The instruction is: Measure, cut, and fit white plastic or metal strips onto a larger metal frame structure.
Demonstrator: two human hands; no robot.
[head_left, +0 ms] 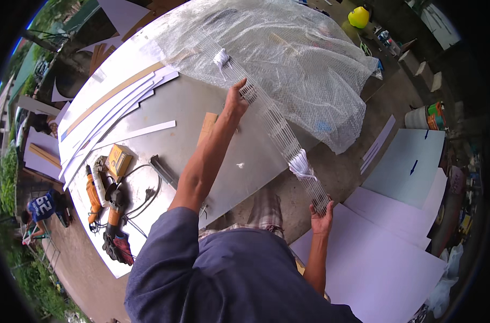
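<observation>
A long, narrow bundle of thin pale rods or slats [277, 125] slants across in front of me, from the upper middle down to the right. Coils of white cord [300, 164] lie on it near its lower part, and another white cord coil [221, 57] sits near its far end. My left hand [238, 97] grips the bundle at its upper part, fingers closed. At the near end, my right hand [322, 216] holds it from below with the thumb alongside. The exact kind of the bundle cannot be made out.
Bubble wrap [315, 70] covers the far right of the metal-topped table [223, 161]. White strips [115, 107], an orange power tool [114, 212], a yellow box [119, 160] and cables lie leftward. White sheets [374, 264] are on the right. Another person [43, 207] crouches far left.
</observation>
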